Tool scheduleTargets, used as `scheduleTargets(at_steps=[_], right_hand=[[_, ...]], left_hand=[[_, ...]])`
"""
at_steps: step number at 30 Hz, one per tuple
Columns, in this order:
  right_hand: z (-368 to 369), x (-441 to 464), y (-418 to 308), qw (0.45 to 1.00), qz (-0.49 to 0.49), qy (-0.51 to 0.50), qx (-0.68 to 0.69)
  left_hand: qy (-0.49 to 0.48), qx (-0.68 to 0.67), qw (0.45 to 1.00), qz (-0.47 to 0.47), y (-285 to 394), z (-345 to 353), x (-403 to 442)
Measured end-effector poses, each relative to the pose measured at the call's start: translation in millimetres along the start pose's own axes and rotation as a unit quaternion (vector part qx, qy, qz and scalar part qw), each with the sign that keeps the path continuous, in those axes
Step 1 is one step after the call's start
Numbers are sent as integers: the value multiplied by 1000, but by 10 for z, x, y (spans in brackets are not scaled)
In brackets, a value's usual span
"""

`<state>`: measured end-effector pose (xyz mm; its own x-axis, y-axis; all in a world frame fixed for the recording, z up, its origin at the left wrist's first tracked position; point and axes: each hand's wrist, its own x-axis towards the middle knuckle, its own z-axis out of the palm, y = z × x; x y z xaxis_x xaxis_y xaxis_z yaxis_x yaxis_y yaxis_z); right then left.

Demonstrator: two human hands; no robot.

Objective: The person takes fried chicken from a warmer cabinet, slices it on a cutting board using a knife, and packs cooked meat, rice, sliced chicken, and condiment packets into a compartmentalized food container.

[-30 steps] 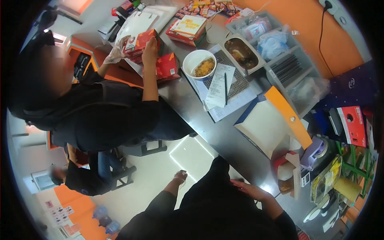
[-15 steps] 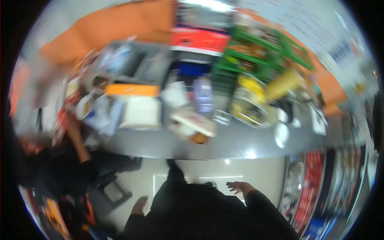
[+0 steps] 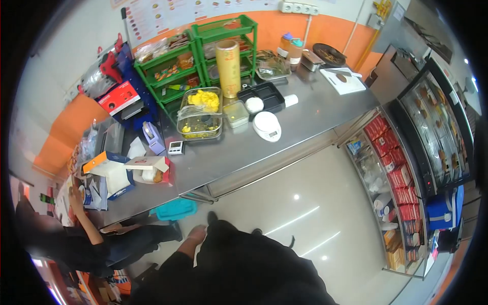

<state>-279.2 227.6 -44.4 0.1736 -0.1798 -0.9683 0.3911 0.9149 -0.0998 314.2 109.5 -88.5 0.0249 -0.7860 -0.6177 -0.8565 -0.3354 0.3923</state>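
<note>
The left hand (image 3: 197, 235) hangs beside the person's dark clothing, too indistinct to tell whether its fingers are spread or pressed together; the right hand is out of view, its state impossible to tell. Nearest the left hand is a turquoise container (image 3: 176, 209), lower than the metal surface (image 3: 229, 160), which carries an open red-and-white box (image 3: 145, 163)

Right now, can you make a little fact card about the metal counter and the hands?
metal counter: shiny, with food and tools
yellow roll: standing upright
green racks: behind the roll
white scale: in front of the black tray
left hand: low, over the floor
right hand: not in view
</note>
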Motion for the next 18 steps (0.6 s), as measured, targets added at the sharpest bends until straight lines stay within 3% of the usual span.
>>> scheduleTargets(at_steps=[3,4,5,6,7,8,10,12,13,14,16,18], right_hand=[[-85,-135,-106,992,-83,-31,95],[-106,-193,-227,984,-117,-50,123],[-101,-259,-416,973,-155,-62,159],[-330,-67,-646,921,-265,-235,163],[-190,-203,-1051,913,-282,-151,253],[-157,-221,-1397,914,-333,-130,195],[111,-373,-2085,912,-346,-136,173],[346,-341,-2697,909,-412,-40,-57],[496,-388,-2983,881,-448,5,-151],[609,-458,-3325,879,-450,6,-155],[868,-583,-4010,890,-324,64,-315],[1166,-605,-4517,873,-323,78,-357]], left_hand=[[72,-17,983,166,1193,-491,389],[35,-20,989,144,1747,-789,435],[63,-30,977,200,2044,-860,594],[93,-42,961,257,2309,-929,764],[88,-58,952,287,2621,-1061,891],[83,-75,942,316,2945,-1218,949],[66,-120,933,332,3566,-1539,1051],[55,-172,921,345,3990,-1706,1203],[72,-192,910,360,4149,-1772,1322],[90,-214,898,374,4273,-1841,1489],[109,-242,882,390,4435,-1971,1833],[127,-275,867,395,4556,-2079,2097]])
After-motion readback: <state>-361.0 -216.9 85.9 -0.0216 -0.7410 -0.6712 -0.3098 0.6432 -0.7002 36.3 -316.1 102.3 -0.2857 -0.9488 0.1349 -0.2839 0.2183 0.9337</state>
